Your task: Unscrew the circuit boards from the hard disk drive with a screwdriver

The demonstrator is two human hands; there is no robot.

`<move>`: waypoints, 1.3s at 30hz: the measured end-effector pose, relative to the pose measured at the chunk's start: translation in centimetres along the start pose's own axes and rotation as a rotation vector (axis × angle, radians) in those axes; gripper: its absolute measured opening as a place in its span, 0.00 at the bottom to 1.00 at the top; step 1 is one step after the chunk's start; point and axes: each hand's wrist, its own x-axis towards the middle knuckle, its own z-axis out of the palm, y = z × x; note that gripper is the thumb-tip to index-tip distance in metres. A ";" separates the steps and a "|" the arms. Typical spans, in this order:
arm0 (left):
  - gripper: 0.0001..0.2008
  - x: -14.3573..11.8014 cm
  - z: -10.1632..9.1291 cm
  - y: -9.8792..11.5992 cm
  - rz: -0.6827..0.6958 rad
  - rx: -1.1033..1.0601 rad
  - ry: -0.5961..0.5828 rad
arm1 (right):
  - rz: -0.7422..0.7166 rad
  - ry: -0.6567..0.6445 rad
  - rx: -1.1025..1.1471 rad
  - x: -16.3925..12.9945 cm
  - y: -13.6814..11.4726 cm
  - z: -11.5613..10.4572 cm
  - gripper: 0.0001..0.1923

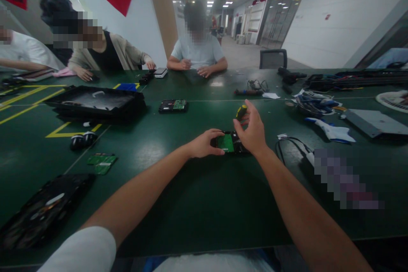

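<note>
The left hand (204, 144) is pressing down on the near-left end of a small black device (230, 143) at the centre of the frame, fingers curled over its edge and thumb along the side, closed around it rather than spread. It looks like a steadying grip: the device is lying flat on the green table (197, 204) with its cover off and a green circuit board (226, 143) facing up, so holding one end is keeping it from sliding.

The right hand (252, 131) is coming in from the right, wrapped around a screwdriver (241, 111) with a yellow and black handle. The handle is poking out above the fingers, and the shaft is running down behind the palm towards the device, so I cannot tell where the tip is touching. Holding the tool nearly upright over the board suits working straight down into it.

Around them, a second opened device (173, 106) is sitting further up the table, centre-left, well apart. A black tray (95, 102) is resting in the upper left, loose green boards (102, 162) are lying lower left, and a black cable (291, 144) is looping just right of the right wrist. Other people are sitting at the far side, their hands staying by their own work.
</note>
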 end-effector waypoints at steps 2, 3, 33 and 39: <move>0.43 0.0 0.0 0.0 -0.005 -0.008 0.002 | -0.008 -0.006 -0.012 0.0 0.0 0.0 0.37; 0.43 0.0 0.0 0.0 -0.011 -0.013 0.000 | -0.012 -0.014 -0.009 0.0 -0.1 0.0 0.36; 0.43 -0.1 -0.1 0.4 -0.012 -0.007 -0.005 | -0.038 0.001 -0.021 -0.1 -0.2 0.1 0.36; 0.43 -0.1 -0.1 0.4 -0.005 -0.010 -0.003 | -0.053 -0.007 -0.011 -0.1 -0.3 0.1 0.35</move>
